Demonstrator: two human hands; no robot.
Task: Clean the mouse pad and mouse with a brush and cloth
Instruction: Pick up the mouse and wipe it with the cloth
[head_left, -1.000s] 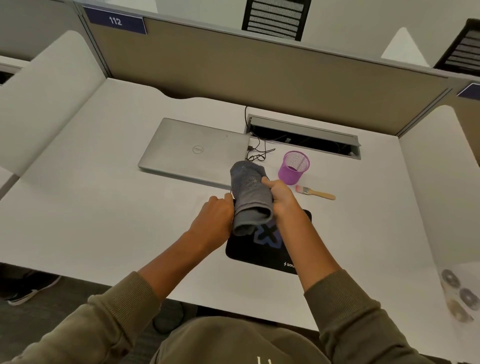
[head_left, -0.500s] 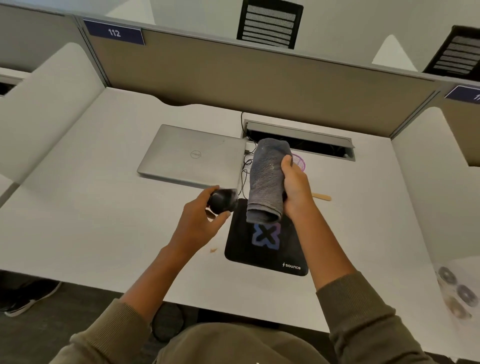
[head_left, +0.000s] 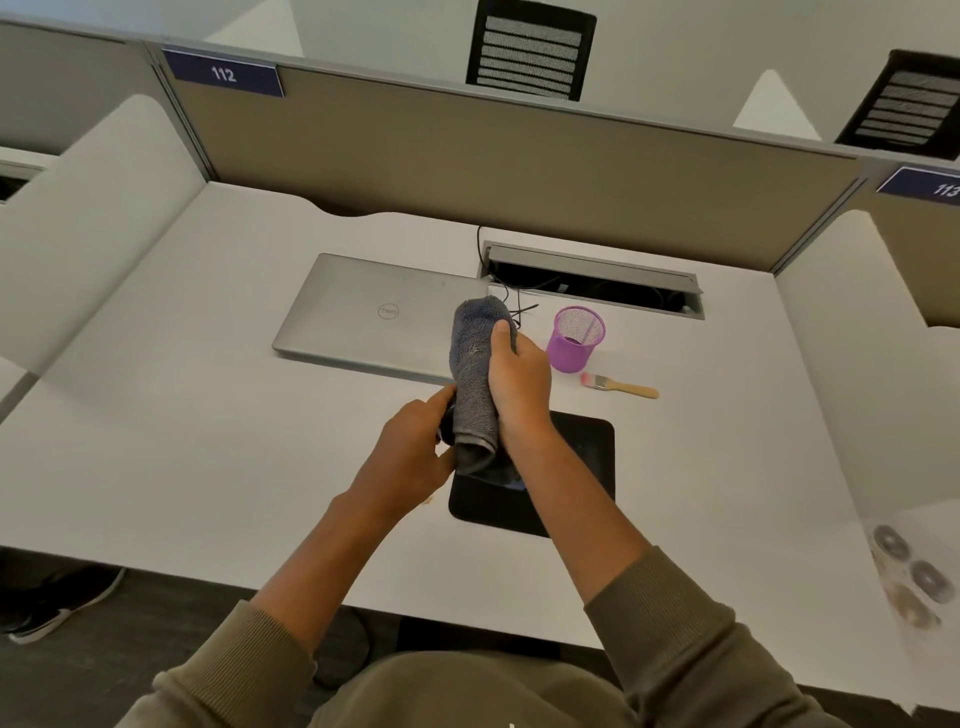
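Meanwhile left hand (head_left: 410, 447) grips mouse (head_left: 447, 423), right hand (head_left: 519, 384) clutches cloth (head_left: 472, 364); purple cup's (head_left: 574, 345) contents unclear.

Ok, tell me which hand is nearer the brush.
Right. The right hand, gripping the cloth, is just left of the brush; the left hand, holding the mouse, sits farther left, beyond the cloth.

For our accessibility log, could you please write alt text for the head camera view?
Above a black mouse pad, the left hand holds a dark mouse against a grey cloth gripped by the right hand. A brush, purple mesh cup and closed laptop sit behind.
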